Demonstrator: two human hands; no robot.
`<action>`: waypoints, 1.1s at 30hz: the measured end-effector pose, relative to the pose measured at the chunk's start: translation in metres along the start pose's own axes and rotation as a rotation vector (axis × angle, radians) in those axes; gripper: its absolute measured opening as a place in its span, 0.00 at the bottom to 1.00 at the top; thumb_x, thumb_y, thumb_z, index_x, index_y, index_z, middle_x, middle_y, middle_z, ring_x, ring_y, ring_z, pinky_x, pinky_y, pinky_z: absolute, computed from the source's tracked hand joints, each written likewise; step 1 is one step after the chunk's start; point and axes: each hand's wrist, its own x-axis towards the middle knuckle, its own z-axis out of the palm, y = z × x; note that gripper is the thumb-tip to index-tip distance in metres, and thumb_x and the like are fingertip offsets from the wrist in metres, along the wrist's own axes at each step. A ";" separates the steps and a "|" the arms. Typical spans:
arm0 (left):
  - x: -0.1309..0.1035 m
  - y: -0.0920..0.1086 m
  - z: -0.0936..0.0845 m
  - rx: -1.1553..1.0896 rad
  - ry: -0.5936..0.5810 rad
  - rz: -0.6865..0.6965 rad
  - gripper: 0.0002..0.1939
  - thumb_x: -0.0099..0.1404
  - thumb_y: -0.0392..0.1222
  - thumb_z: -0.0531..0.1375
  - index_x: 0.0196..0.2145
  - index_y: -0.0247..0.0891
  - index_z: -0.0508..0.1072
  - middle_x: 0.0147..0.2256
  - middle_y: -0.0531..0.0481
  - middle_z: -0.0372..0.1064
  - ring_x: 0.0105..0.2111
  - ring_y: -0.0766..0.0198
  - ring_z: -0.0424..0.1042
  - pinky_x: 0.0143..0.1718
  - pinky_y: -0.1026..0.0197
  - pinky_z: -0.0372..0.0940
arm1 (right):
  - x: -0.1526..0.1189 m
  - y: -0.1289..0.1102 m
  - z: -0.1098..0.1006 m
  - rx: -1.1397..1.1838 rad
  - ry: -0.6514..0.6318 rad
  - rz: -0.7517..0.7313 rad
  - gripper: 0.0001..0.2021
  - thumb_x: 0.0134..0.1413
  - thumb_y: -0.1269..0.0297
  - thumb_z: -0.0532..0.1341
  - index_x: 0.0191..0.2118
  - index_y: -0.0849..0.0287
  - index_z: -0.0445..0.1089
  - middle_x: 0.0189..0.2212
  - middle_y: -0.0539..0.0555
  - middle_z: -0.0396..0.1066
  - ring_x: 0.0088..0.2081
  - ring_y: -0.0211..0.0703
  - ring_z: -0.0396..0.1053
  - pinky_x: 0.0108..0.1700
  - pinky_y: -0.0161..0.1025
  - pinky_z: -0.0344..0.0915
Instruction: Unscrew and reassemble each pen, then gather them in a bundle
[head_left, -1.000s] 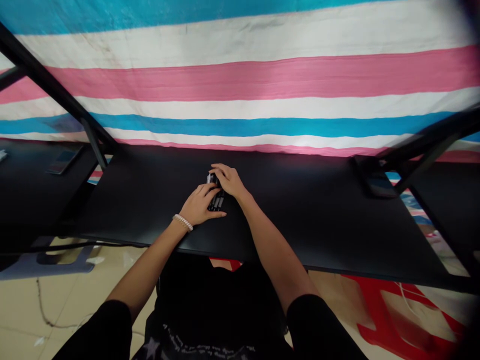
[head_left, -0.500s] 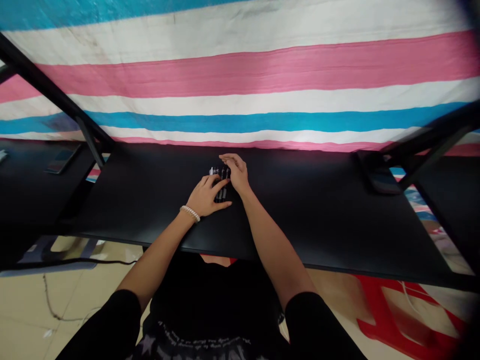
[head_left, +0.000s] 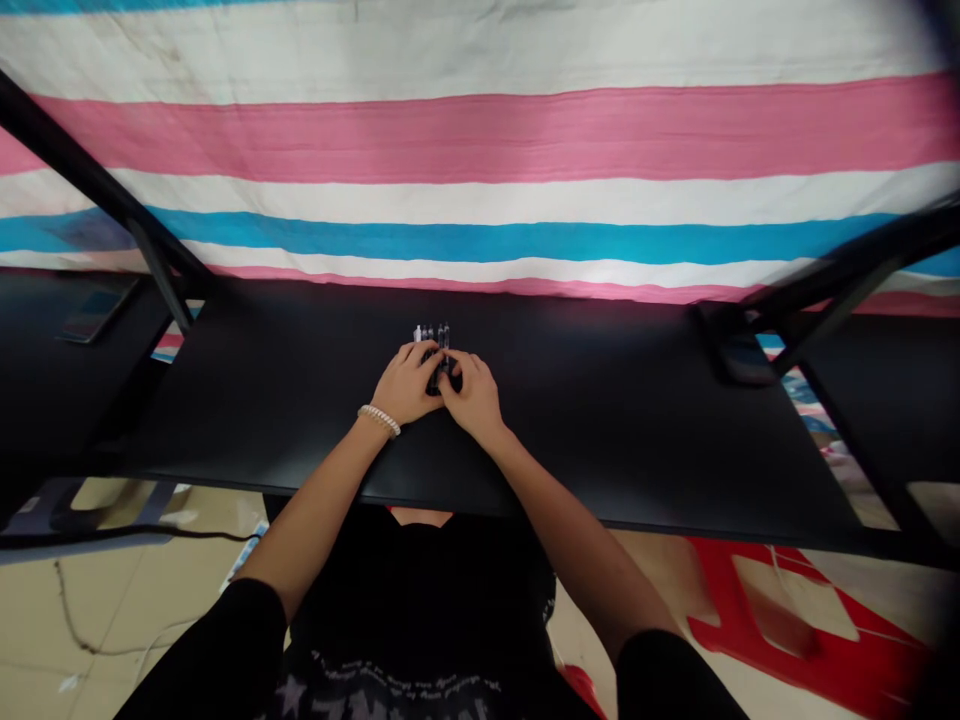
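Note:
A row of several slim pens (head_left: 442,336), clear and dark with a white one at the left end, lies side by side on the black table (head_left: 615,410). Their upper ends stick out beyond my fingers; much of their length is hidden. My left hand (head_left: 409,384) is curled over the left side of the row, thumb near the lower ends. From the right, my right hand (head_left: 473,394) presses its bent fingers and thumb against the pens. The two thumbs nearly meet below the row.
A dark flat object (head_left: 739,345) rests at the table's right end by a black slanted frame bar (head_left: 847,265). Another slanted bar (head_left: 161,270) stands on the left. A phone-like slab (head_left: 97,310) lies on the neighbouring table. Striped sheeting (head_left: 480,140) hangs behind; a red stool (head_left: 810,620) is below.
My right hand has come down from the top ends of the pens to their right side and closed in. My left thumb has drawn inward. The view has shifted slightly.

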 end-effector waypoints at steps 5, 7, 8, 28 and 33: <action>-0.002 0.001 0.001 -0.021 -0.002 -0.037 0.34 0.59 0.47 0.67 0.61 0.36 0.69 0.61 0.36 0.63 0.60 0.41 0.61 0.61 0.38 0.62 | 0.003 0.006 0.000 0.001 0.014 -0.014 0.16 0.56 0.68 0.57 0.50 0.57 0.71 0.34 0.56 0.69 0.38 0.51 0.69 0.45 0.49 0.69; -0.002 0.001 0.001 -0.028 0.012 -0.045 0.35 0.58 0.50 0.68 0.61 0.36 0.69 0.61 0.36 0.63 0.60 0.41 0.61 0.61 0.38 0.62 | 0.003 0.009 -0.003 0.004 0.009 -0.002 0.15 0.55 0.71 0.55 0.47 0.57 0.72 0.33 0.56 0.69 0.37 0.49 0.69 0.43 0.46 0.70; -0.002 0.001 0.001 -0.033 0.021 -0.044 0.35 0.58 0.51 0.69 0.61 0.36 0.69 0.61 0.35 0.63 0.60 0.41 0.62 0.61 0.39 0.62 | 0.003 0.009 -0.005 -0.002 0.001 0.000 0.15 0.55 0.72 0.54 0.46 0.57 0.73 0.34 0.56 0.69 0.36 0.48 0.69 0.42 0.45 0.69; -0.007 -0.006 0.000 -0.073 0.023 -0.048 0.33 0.59 0.54 0.70 0.58 0.38 0.70 0.62 0.33 0.55 0.63 0.37 0.56 0.60 0.35 0.63 | 0.012 0.010 -0.016 0.055 0.058 0.054 0.07 0.54 0.68 0.58 0.34 0.56 0.74 0.28 0.51 0.66 0.26 0.40 0.64 0.33 0.40 0.66; -0.007 -0.005 -0.002 -0.077 0.029 -0.073 0.34 0.58 0.56 0.70 0.57 0.39 0.71 0.62 0.34 0.50 0.63 0.37 0.55 0.60 0.34 0.63 | 0.013 0.008 -0.017 0.114 0.098 0.096 0.07 0.55 0.67 0.58 0.34 0.56 0.74 0.28 0.51 0.69 0.26 0.41 0.66 0.34 0.41 0.69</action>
